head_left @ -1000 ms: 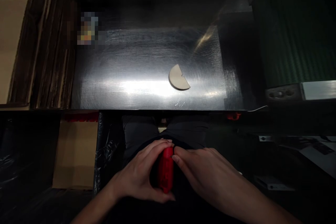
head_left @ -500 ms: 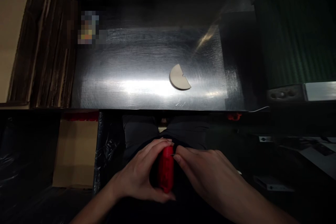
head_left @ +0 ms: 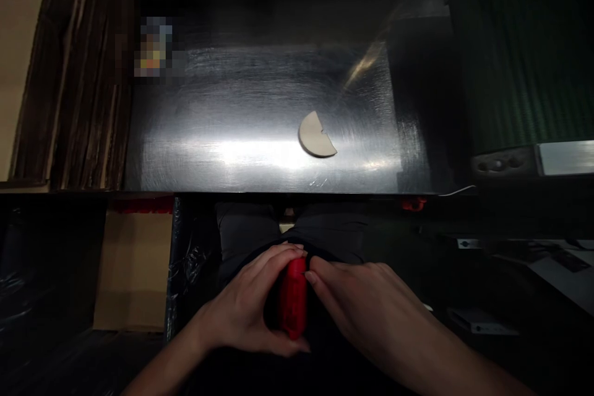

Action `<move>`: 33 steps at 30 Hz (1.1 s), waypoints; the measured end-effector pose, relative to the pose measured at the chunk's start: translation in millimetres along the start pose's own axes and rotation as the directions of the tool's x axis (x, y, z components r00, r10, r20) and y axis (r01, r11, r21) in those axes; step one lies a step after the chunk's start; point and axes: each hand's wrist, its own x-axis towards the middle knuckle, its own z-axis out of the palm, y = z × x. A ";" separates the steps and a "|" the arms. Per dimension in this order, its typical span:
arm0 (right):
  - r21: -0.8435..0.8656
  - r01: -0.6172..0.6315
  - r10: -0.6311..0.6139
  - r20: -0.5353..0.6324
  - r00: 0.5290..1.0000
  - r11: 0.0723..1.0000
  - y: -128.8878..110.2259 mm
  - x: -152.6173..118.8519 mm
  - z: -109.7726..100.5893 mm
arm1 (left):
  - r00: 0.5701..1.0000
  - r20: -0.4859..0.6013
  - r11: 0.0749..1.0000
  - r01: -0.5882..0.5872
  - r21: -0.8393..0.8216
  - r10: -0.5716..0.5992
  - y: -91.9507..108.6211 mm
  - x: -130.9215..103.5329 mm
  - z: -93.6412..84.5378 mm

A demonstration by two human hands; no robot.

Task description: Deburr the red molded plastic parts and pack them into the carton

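Above my lap, my left hand point(head_left: 250, 303) is closed around a red plastic case point(head_left: 293, 303), long and rounded, standing roughly lengthwise away from me. Its fingers curl over the far end and its thumb presses the near end. My right hand point(head_left: 355, 297) pinches thumb and forefinger together right at the upper right edge of the case. A thin wire-like piece sits in that pinch, now almost entirely hidden between the fingertips and the case. Past my hands, a pale half-disc point(head_left: 316, 136) with a small notch in its straight side lies on the metal table point(head_left: 223, 111).
Stacked cardboard point(head_left: 88, 74) stands at the table's left. Below it is a black-lined bin point(head_left: 171, 272) with a cardboard panel point(head_left: 132, 269) inside. A green ribbed belt point(head_left: 524, 62) with a metal edge is at the right. Something red point(head_left: 413, 203) hangs under the table edge.
The right fingertips have shifted slightly left, closer against the red case, and the thin piece that showed between them has nearly vanished from sight. The left hand keeps its hold.
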 end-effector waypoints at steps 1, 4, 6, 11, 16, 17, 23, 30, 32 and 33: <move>0.008 0.013 -0.013 0.005 1.000 1.000 0.8 -0.5 -0.4 | 1.000 -0.002 1.000 -0.008 -0.001 0.008 -0.3 0.3 -0.2; 0.022 0.066 -0.066 0.007 0.998 0.998 3.6 -2.4 -0.6 | 0.999 -0.002 0.999 -0.035 0.000 0.035 -1.3 0.9 -0.5; 0.016 0.069 -0.069 0.007 0.998 0.998 4.6 -3.0 -1.1 | 0.999 0.001 0.999 -0.043 0.001 0.043 -1.8 0.8 -0.6; 0.035 0.034 -0.035 0.039 0.999 0.999 3.5 -0.7 -4.5 | 0.999 0.010 0.999 -0.033 -0.012 0.033 -2.8 0.5 -0.2; 0.038 0.035 -0.037 0.055 0.998 0.999 4.1 -1.7 -6.0 | 0.999 0.007 0.999 -0.052 -0.015 0.052 -2.9 1.8 -0.7; 0.044 0.031 -0.034 0.059 0.998 0.999 4.2 -2.0 -7.2 | 0.999 0.005 0.998 -0.053 -0.014 0.053 -2.6 2.3 -1.0; 0.200 0.037 -0.065 0.135 0.989 0.979 5.2 7.8 -29.6 | 0.999 0.015 0.999 -0.035 -0.010 0.035 -2.4 3.7 -2.8; 0.602 -0.026 -0.033 0.087 0.996 0.798 19.7 23.6 -28.2 | 1.000 0.009 1.000 0.010 -0.011 -0.010 -4.1 1.1 -2.6; 0.599 -0.041 0.032 0.025 0.999 0.800 20.3 23.6 -22.9 | 0.999 0.013 0.999 0.030 -0.013 -0.030 -3.6 0.9 -2.8; 0.583 -0.045 0.049 0.008 0.999 0.811 19.5 23.1 -20.9 | 0.999 0.012 0.999 0.035 -0.017 -0.035 -3.2 0.9 -2.9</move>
